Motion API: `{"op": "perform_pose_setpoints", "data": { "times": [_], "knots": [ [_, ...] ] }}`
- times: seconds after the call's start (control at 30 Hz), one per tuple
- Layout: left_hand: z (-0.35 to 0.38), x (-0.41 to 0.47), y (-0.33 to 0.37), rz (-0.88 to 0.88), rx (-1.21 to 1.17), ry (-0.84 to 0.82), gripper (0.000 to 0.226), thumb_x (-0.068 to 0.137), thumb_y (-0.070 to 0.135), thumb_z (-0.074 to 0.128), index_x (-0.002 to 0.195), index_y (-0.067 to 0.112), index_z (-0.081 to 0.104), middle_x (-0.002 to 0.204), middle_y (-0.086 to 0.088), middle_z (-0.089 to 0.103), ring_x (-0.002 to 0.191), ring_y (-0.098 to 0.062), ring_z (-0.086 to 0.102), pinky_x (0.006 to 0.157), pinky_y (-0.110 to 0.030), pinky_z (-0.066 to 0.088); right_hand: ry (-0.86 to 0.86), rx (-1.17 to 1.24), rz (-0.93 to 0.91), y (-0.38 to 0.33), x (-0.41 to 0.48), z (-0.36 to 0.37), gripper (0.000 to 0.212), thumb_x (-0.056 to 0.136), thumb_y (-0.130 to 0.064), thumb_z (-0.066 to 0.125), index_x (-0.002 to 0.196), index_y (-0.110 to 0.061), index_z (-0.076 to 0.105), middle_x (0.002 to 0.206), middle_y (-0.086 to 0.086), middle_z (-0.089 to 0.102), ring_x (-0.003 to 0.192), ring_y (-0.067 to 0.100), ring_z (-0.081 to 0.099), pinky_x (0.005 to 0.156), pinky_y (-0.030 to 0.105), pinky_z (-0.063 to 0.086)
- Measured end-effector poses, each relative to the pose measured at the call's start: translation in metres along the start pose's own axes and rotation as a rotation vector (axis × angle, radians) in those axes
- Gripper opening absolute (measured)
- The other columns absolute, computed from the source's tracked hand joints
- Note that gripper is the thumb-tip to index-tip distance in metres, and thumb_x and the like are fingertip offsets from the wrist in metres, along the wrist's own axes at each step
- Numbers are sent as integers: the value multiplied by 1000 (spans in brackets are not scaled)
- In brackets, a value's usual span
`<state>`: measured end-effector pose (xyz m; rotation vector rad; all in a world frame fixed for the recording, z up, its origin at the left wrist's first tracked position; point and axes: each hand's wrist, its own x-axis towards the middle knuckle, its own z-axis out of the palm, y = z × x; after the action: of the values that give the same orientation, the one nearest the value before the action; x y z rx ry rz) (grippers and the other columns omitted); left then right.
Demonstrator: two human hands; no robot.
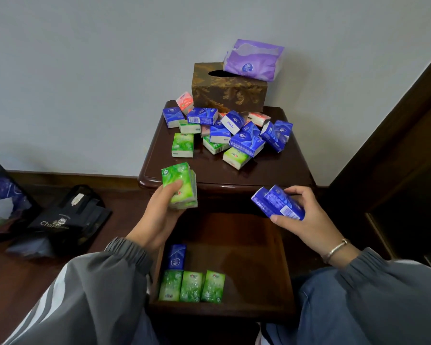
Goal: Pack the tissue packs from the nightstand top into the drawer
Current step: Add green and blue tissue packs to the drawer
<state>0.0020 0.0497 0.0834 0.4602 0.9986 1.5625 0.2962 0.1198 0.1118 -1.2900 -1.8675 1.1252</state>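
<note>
1. Small film-wrapped tissue packs in blue, green and red-pink (pixel 234 135) lie heaped on the dark polished wooden nightstand (pixel 209 170). Some are flat, some on edge, and several lean on one another.
2. Your left hand (pixel 157 212) grips a small stack of green tissue packs (pixel 181 185), thumb across the front face, above the nightstand's front edge. How many are in the stack cannot be told.
3. Your right hand (pixel 306 215) curls round two blue tissue packs (pixel 278 201) held side by side, fingers over the far end and thumb under the near one.
4. The open wooden drawer (pixel 246 250) sits below both hands. A row of three green packs (pixel 191 286) stands at its near left corner, with one blue pack (pixel 177 256) just behind them.
5. The packs look light, soft and squashy, and their glossy film is probably slippery. Stacked ones may slide apart, so pinch them across the broad faces and squeeze gently.
6. At the back of the nightstand, against the wall, stands a brown and gold patterned tissue box (pixel 228 93). An opened purple soft tissue bag (pixel 254 59) rests on its top.
7. A black carrier bag (pixel 67 217) lies on the wooden floor to the left.
</note>
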Motion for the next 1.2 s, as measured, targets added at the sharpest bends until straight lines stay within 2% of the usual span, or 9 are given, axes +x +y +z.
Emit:
{"op": "perform_pose_setpoints", "data": {
  "times": [0.1, 0.23, 0.4, 0.47, 0.6, 0.8, 1.03, 1.1, 1.2],
  "knots": [
    [-25, -34, -24, -165, 61, 54, 54, 77, 29, 65, 125, 6, 58, 111, -13, 67, 90, -18, 67, 72, -27, 58, -140, -7, 62, 10, -22, 17, 58, 66, -24, 84, 107, -38, 45, 106, -12, 61, 89, -4, 63, 72, 14, 49],
    [-50, -55, -59, -341, 162, 197, 24, 83, 12, 62, 105, 5, 59, 78, -11, 68, 61, -17, 66, 54, -26, 55, -234, -72, 179, 33, -29, 48, 59, 66, -23, 83, 109, -32, 44, 106, -10, 58, 85, 1, 63, 70, 11, 47],
    [-77, -51, -78, -419, 131, 373, 25, 87, 10, 58, 110, 1, 59, 85, -17, 65, 67, -25, 63, 68, -37, 53, -218, -152, 317, 74, -31, 90, 59, 66, -22, 81, 111, -25, 43, 101, -7, 58, 85, 10, 61, 71, 21, 47],
    [-82, -47, -78, -390, 139, 398, 30, 86, 11, 60, 114, 1, 58, 87, -16, 66, 69, -25, 64, 68, -38, 53, -195, -195, 362, 90, -34, 104, 58, 67, -21, 80, 111, -22, 41, 103, -1, 58, 86, 16, 59, 70, 24, 44],
    [-84, -38, -76, -302, 244, 415, 43, 84, 13, 66, 123, 1, 52, 95, -14, 67, 69, -19, 68, 50, -27, 53, -201, -298, 383, 107, -35, 120, 59, 69, -23, 77, 113, -22, 37, 100, -3, 53, 83, 14, 55, 67, 23, 42],
    [-76, -31, -80, -298, 267, 424, 46, 82, 13, 69, 124, 4, 52, 96, -14, 67, 67, -17, 70, 50, -26, 53, -114, -292, 377, 111, -23, 134, 65, 70, -20, 77, 121, -16, 37, 103, 1, 52, 88, 20, 56, 71, 27, 44],
    [-88, -23, -55, -105, 269, 585, 43, 83, 12, 67, 123, 5, 52, 96, -8, 68, 67, -10, 69, 50, -20, 52, -165, -270, 363, 104, -11, 186, 63, 74, -16, 73, 125, -15, 36, 104, 0, 51, 82, 13, 50, 57, 16, 40],
    [-88, -24, -51, -107, 237, 579, 43, 84, 11, 67, 124, 3, 52, 100, -10, 68, 69, -12, 69, 50, -20, 52, -164, -251, 369, 101, -4, 206, 63, 73, -14, 72, 125, -12, 37, 111, 7, 56, 92, 22, 56, 72, 29, 49],
    [-88, -26, -50, -121, 207, 573, 44, 84, 12, 67, 124, 3, 52, 104, -13, 67, 73, -15, 68, 50, -21, 52, -140, -295, 378, 101, 10, 232, 63, 73, -14, 71, 126, -9, 38, 123, 15, 52, 110, 33, 52, 90, 40, 47]
  ]
}}
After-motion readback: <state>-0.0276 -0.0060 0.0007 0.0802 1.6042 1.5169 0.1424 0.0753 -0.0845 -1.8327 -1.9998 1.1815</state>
